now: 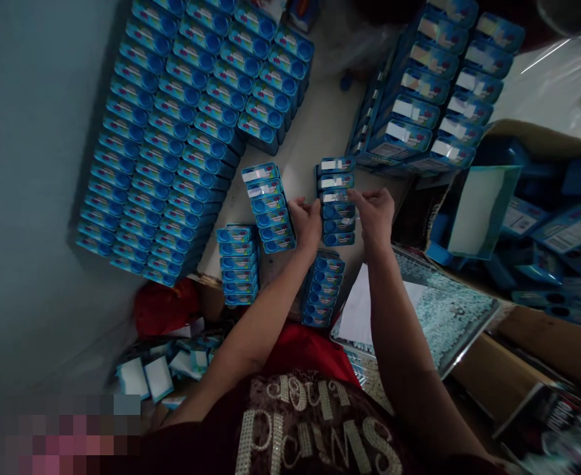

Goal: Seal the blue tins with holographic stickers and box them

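Shirt [315,422]: dark, glittering letters, wording uncertain. Left hand [306,224]: fingers curled beside box row [339,226]; grip cannot be told. Right hand [375,214]: fingertips at third box from far end; pinching cannot be told. Box row: six blue boxes between the hands, tops facing up, each top's long axis left-right; far three white-stripped, print too small to read. Farther left: large box block [171,132], likewise printed.

Our row of blue, printed rectangular boxes [337,212] and a matching row [271,218] at its nine o'clock
We see white strips [337,180] across the first's twelve-o'clock end; the second bears two.
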`<state>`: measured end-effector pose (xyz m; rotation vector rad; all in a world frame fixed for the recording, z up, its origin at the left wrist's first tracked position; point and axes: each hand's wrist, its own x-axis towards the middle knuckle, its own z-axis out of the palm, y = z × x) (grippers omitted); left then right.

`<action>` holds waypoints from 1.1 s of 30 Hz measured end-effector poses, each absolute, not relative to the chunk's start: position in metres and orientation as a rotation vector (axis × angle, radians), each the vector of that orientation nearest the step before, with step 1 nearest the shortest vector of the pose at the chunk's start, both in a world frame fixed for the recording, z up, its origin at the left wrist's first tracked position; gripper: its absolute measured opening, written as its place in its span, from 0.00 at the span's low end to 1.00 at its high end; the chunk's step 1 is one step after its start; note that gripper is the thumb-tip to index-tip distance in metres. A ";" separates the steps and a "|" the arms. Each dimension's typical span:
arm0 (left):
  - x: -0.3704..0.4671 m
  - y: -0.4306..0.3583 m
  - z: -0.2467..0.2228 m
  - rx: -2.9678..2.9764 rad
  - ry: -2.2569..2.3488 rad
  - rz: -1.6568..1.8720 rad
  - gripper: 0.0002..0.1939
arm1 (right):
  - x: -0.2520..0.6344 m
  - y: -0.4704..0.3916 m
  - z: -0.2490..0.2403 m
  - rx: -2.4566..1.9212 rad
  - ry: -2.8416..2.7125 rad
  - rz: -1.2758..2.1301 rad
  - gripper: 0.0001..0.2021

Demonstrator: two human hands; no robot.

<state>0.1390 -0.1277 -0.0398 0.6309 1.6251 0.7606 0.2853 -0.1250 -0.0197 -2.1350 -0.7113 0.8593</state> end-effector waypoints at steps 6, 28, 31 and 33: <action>0.125 -0.150 0.013 0.496 1.398 0.627 0.21 | 0.270 -0.126 0.003 -1.972 -0.620 0.909 0.24; 0.130 -0.142 -0.036 0.752 1.661 0.753 0.09 | 0.267 -0.130 0.005 -2.373 -1.059 0.831 0.20; 0.134 -0.141 -0.042 0.719 1.686 0.737 0.09 | 0.265 -0.130 0.002 -2.377 -1.079 0.819 0.20; 0.136 -0.139 -0.044 0.677 1.701 0.717 0.10 | 0.265 -0.131 -0.001 -2.359 -1.082 0.832 0.21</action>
